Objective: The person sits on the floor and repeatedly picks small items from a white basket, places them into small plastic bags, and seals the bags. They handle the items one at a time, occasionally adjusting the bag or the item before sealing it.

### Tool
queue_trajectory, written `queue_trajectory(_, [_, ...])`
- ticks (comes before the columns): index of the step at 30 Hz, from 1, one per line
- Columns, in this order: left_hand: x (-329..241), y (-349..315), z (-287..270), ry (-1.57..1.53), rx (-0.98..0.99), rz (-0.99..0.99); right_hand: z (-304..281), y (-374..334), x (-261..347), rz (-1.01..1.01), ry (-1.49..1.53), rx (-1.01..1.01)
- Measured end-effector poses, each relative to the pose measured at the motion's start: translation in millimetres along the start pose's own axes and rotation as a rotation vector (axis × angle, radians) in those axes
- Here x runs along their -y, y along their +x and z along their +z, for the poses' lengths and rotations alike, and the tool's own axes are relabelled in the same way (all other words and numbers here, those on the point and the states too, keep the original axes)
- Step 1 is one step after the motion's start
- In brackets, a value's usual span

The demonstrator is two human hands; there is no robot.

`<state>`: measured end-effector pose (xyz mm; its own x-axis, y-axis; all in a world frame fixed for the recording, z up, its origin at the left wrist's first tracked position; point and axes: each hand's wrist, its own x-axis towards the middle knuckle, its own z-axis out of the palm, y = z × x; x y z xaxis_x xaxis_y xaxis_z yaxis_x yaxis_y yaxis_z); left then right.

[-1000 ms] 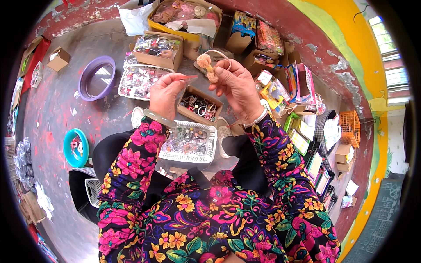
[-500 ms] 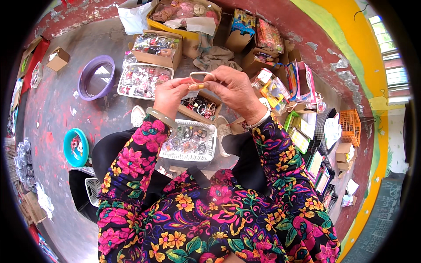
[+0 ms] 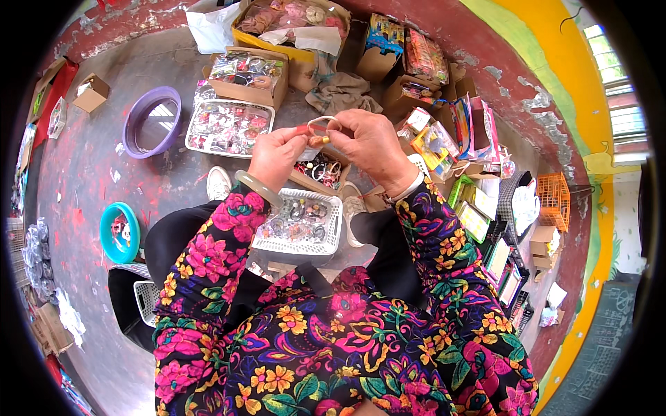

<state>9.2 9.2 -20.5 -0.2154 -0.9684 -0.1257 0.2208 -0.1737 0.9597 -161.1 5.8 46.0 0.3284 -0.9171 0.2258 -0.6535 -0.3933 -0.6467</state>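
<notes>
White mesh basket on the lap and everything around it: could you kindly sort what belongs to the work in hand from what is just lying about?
In hand:
- thin ring-shaped bangle
- left hand
- right hand
- white mesh basket of trinkets

Lying about:
- purple round plastic tub
- teal round bowl
- orange plastic crate
- small cardboard box

Grey concrete floor (image 3: 90,173), streaked with red paint. Directly on it: purple ring basket (image 3: 151,121), teal bowl (image 3: 119,232), white tray (image 3: 229,128) of trinkets, several open cardboard boxes (image 3: 250,76), small box (image 3: 91,92), crumpled grey cloth (image 3: 343,93).
</notes>
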Motion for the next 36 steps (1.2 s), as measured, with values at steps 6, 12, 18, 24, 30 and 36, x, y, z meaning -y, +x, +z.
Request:
queue_trajectory(6, [5.6, 0.8, -3.8, 0.186, 0.157, 0.053, -0.4, -0.2, -5.1, -0.107, -0.039, 0.122])
queue_trajectory(12, [9.3, -0.4, -0.7, 0.263, 0.108, 0.119, -2.4, -0.6, -11.5, -0.061, -0.166, 0.196])
queue_trajectory(18, [1.7, -4.7, 5.4, 0.14, 0.131, -0.086, 0.8, -1.1, -4.1, -0.006, -0.027, 0.179])
queue_trajectory(24, [-6.0, -4.8, 4.7, -0.052, 0.102, -0.236, 7.0, -0.5, -7.2, -0.026, 0.137, 0.083])
queue_trajectory(30, [-12.5, -6.6, 4.2, -0.114, 0.119, -0.263, 2.8, 3.4, -5.9, -0.164, -0.045, -0.009])
queue_trajectory(36, [-13.6, -8.6, 6.9, -0.11, 0.13, -0.257, 2.0, 3.0, -8.7, -0.273, -0.08, 0.056])
